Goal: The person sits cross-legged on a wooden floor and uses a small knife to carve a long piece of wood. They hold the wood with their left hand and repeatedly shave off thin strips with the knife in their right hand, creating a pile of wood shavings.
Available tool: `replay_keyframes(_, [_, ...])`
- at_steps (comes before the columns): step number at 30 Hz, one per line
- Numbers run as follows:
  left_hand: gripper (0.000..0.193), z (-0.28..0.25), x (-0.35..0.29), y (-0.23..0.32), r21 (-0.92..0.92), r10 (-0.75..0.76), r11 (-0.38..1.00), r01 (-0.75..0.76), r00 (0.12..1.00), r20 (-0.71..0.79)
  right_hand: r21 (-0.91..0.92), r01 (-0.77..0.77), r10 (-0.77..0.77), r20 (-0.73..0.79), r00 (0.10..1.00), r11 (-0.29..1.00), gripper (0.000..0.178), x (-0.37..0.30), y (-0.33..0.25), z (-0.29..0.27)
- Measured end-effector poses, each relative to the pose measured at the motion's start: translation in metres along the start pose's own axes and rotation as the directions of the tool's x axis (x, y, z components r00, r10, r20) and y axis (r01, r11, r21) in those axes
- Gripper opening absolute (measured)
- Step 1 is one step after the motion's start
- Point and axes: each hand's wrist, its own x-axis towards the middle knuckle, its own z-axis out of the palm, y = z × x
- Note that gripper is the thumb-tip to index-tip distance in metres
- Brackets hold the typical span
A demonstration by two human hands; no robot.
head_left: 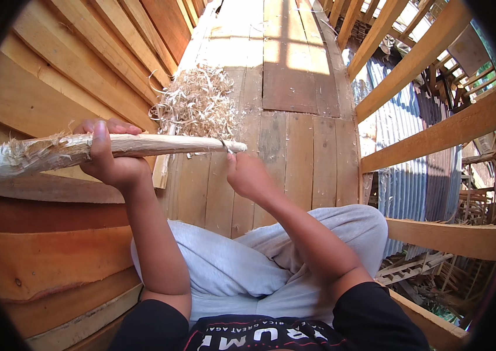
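Stick: long pale stripped wooden stick (143, 146), frayed at left, held level above plank floor (295, 152).
Left hand (107, 155): wrapped closed round stick.
Right hand (248, 175): closed on small blade (225, 144) at stick's tip.
Nearby: heap of curled wood shavings (198, 102) behind.

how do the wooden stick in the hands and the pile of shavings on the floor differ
The wooden stick is one long solid piece held level off the floor by the left hand; the pile of shavings is many thin loose curls lying on the plank floor. Both are pale wood.
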Motion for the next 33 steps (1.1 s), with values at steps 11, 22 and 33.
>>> replay_keyframes(11, [0.024,0.003,-0.001,0.001,0.055,-0.027,0.998,0.027,1.0,0.006,-0.009,-0.038,0.038,0.016,0.999,0.999,0.044,0.008,0.015,0.0])
replay_keyframes(22, [0.024,0.006,-0.002,0.003,0.036,-0.032,0.999,0.032,0.999,0.013,-0.01,-0.083,0.083,0.071,0.994,0.997,0.044,0.015,0.027,0.001])
replay_keyframes(33, [0.024,0.002,-0.001,0.002,0.059,-0.066,0.996,0.065,0.998,0.011,-0.003,-0.115,0.116,0.025,0.993,0.993,0.044,0.019,0.034,0.006])
